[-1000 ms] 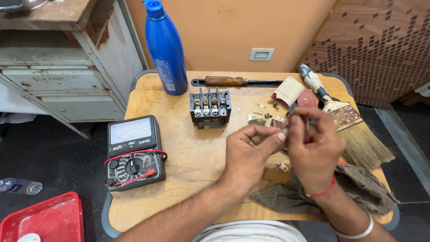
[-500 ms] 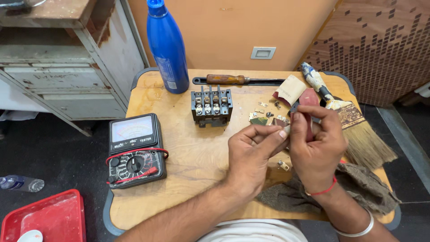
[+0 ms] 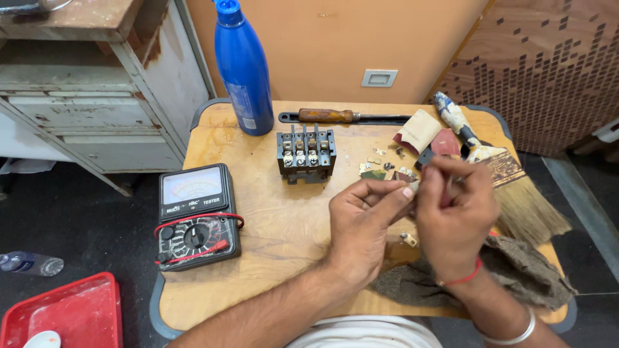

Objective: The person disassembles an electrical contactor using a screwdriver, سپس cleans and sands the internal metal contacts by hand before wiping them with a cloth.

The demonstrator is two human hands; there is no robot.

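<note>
Fingertips of left hand point(image 3: 364, 216) and right hand point(image 3: 454, 216) pinched together on tiny contact piece point(image 3: 413, 187), mostly hidden, above table's point(image 3: 271, 238) right half near loose parts point(image 3: 385, 170); judged light, rigid, easily dropped; hold by edges.

table point(image 3: 271, 232) smooth wood | bottle point(image 3: 245, 71) glossy plastic | rag point(image 3: 522, 270) rough cloth | brush point(image 3: 525, 206) coarse bristles

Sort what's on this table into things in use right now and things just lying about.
In use: left hand and right hand, pinching a small part between them; loose small parts and the contactor block close by.

Lying about: multimeter, blue bottle, screwdriver, brush, rag, red tray.
</note>
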